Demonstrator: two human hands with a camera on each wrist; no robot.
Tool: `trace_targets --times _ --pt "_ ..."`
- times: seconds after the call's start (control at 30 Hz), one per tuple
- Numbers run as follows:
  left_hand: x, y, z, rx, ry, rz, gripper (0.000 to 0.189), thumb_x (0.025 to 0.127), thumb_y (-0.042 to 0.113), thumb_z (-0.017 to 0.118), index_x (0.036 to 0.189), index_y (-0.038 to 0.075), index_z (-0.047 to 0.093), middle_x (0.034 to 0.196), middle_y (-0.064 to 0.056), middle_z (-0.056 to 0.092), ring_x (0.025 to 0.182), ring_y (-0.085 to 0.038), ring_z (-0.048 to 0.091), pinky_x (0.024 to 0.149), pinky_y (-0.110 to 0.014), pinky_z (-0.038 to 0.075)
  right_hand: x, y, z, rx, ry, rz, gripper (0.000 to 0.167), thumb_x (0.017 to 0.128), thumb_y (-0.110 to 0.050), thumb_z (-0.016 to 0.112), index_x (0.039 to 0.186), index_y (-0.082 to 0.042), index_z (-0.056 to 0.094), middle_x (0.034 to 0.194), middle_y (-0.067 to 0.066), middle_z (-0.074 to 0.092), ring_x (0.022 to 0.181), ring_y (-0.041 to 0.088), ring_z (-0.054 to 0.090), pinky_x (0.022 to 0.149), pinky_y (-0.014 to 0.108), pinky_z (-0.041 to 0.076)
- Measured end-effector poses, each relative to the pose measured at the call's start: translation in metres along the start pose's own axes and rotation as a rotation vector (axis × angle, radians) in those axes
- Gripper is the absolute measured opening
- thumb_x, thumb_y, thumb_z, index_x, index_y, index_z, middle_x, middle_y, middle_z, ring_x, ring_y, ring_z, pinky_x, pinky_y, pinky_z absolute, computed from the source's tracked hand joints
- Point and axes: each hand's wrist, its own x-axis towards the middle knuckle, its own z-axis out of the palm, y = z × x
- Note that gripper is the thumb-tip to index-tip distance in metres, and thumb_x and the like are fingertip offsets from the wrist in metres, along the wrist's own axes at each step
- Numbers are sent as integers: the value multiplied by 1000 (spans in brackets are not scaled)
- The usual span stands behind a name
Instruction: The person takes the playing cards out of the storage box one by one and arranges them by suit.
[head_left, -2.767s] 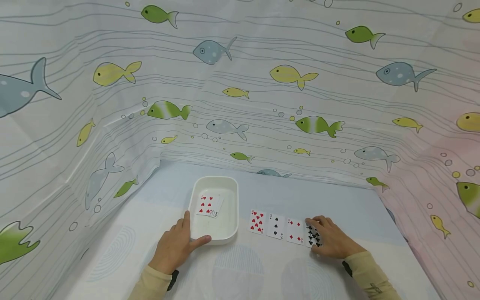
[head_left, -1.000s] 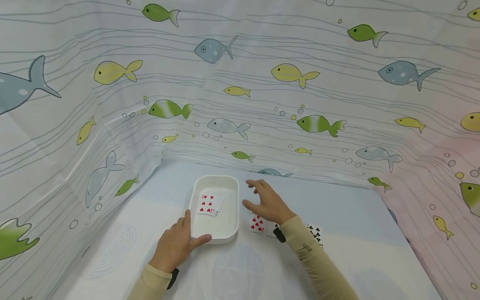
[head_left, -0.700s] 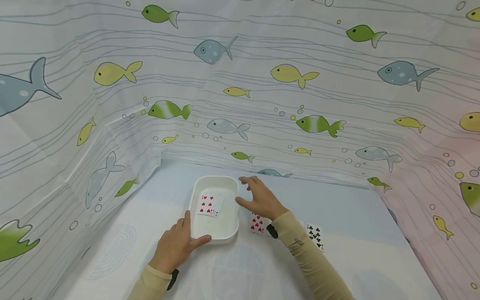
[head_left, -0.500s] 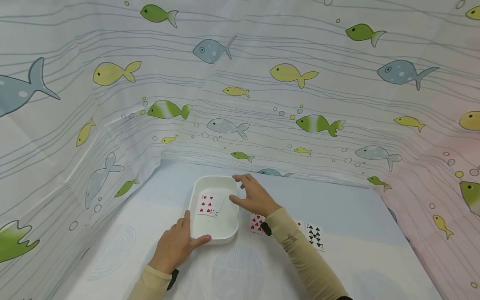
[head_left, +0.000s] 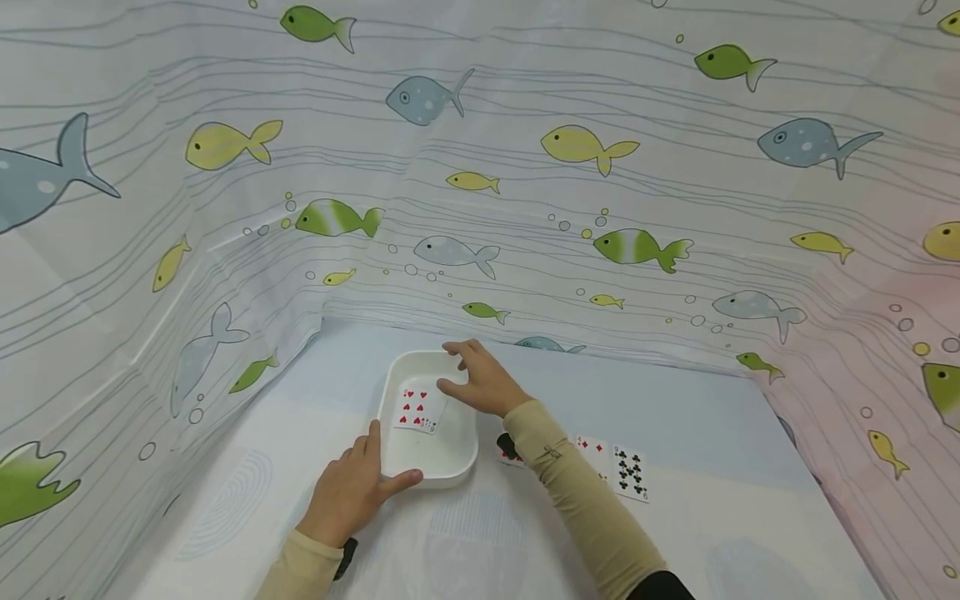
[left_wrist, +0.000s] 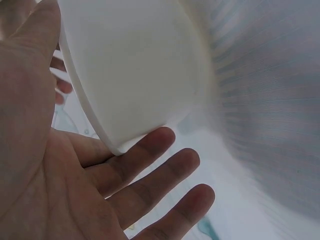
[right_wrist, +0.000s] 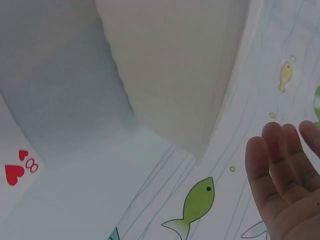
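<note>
A white plastic container [head_left: 429,454] stands on the table with a six of hearts [head_left: 412,408] lying over at least one other playing card. My left hand [head_left: 347,492] lies against its near-left corner, fingers along the left wall and thumb along the near side. In the left wrist view its extended fingers [left_wrist: 150,182] touch the outer wall. Over the container's far-right part hovers my right hand [head_left: 480,379], fingers spread apart with nothing between them. The right wrist view shows these fingers [right_wrist: 272,170] beyond the container's rim.
To the right of the container several playing cards lie in a row: a nine of clubs [head_left: 630,472], a four of diamonds [head_left: 592,450] partly under the right sleeve [head_left: 577,500], and an eight of hearts [right_wrist: 17,170] mostly covered. A fish-patterned curtain [head_left: 525,208] surrounds the table.
My right hand has left the nine of clubs and travelled left, across the row, to above the container. The cards stay where they were. My left hand has not moved.
</note>
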Motion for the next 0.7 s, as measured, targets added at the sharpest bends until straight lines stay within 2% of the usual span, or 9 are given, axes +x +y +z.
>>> trace_targets --times 0.23,0.5,0.7 --pt "1 -1 2 -6 7 6 111 85 69 67 147 -17 35 121 -29 61 90 -41 66 78 -54 53 12 -8 13 31 -24 31 63 95 -36 71 149 -13 48 141 7 49 117 25 60 88 32 53" --pt "1 -1 2 2 20 10 109 84 67 70 146 -17 37 119 -28 62 89 -41 66 77 -54 53 21 -10 33 77 -46 74 74 93 -35 71 156 -14 37 143 8 49 123 26 57 92 33 52" --pt "1 -1 1 2 19 10 110 84 68 69 146 -17 36 120 -28 62 90 -42 66 77 -54 53 21 -7 47 56 -97 101 77 92 -32 75 155 -11 38 146 9 49 126 25 55 96 33 51"
